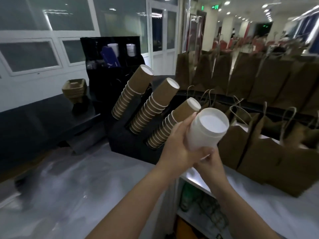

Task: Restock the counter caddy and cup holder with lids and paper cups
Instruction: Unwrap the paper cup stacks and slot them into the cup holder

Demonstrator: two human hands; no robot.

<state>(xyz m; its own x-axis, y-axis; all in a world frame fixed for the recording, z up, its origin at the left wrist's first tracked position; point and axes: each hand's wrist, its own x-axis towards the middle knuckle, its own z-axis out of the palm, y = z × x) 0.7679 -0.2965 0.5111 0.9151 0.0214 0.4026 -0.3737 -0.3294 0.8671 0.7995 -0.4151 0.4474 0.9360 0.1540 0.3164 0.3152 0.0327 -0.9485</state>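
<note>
White stack of nested paper cups [206, 130]: held in the air, tilted, open mouth toward the camera, just right of the black slanted cup holder [131, 144] and in front of its nearest row. Left hand [179, 145] wraps the stack's side from the left, fingers curled around it, fingertips reaching up near the rim. Right hand [209, 160] grips the bottom end of the stack from below; the two hands are touching there.

Cup holder stands on the grey plastic-covered desk [69, 187]. Three slanted rows of brown paper cups with white rims lean out of it up to the right: far row [133, 92], middle row [153, 106], near row [172, 123]. The near row's top cup sits just behind the white stack.

Black counter caddy [110, 66] behind the holder: upper compartments hold a white lid stack [130, 50], another white stack [114, 49] and a blue item [110, 57], blurred.

Stack of brown pulp trays [74, 89] on the dark ledge, left of the caddy. Brown paper bags with twine handles [259, 144] stand in rows along the right side.
</note>
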